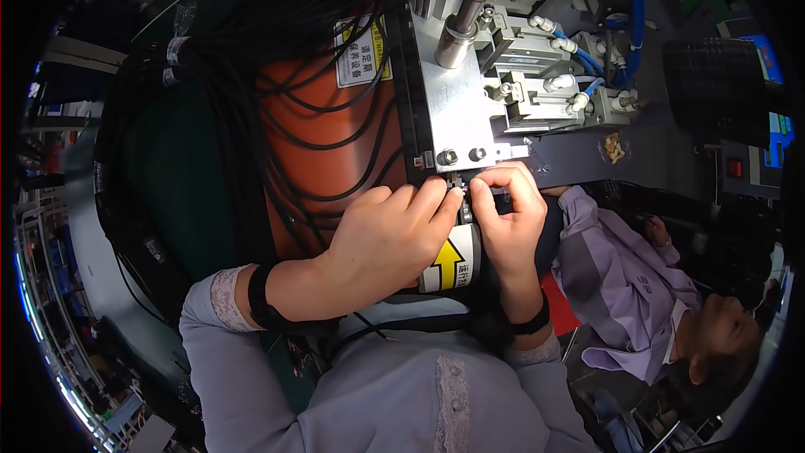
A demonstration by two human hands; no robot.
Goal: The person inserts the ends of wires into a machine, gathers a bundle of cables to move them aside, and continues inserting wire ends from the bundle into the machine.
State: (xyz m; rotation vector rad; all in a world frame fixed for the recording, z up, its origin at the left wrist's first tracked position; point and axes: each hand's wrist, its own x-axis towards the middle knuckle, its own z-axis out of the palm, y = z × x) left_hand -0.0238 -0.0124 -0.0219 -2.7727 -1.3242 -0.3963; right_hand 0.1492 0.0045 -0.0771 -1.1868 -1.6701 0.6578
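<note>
Centrally, a small dark part [458, 190] is seen just below the lower edge of a grey metal plate [457, 109], between the fingertips of both hands. It is too small and too shadowed for its kind to be told. The left hand [387, 231] is brought in from the lower left, its fingers curled and its fingertips [438, 195] pressed against the part from the left. The right hand [507, 214] is set just beside it, its thumb and forefinger [486, 184] pinched close at the same spot; whether the part is actually gripped or only touched cannot be told. A black band is worn on each wrist, over pale lilac sleeves with lace trim.

Directly under the hands, a black cylinder with a white label bearing a yellow arrow [450, 262] is partly covered by the right hand. Two bolts [460, 155] are fixed near the plate's lower edge, and a steel shaft [459, 29] stands out of its upper part. To the right of the plate, pneumatic cylinders with white fittings and blue hoses [579, 54] are mounted. To the left, an orange machine body [327, 159] is draped with black cables [251, 59], and a yellow-and-white warning sticker [362, 52] is stuck on it. At the lower right, another person in a lilac jacket [620, 285] is seen, well apart from the hands.
</note>
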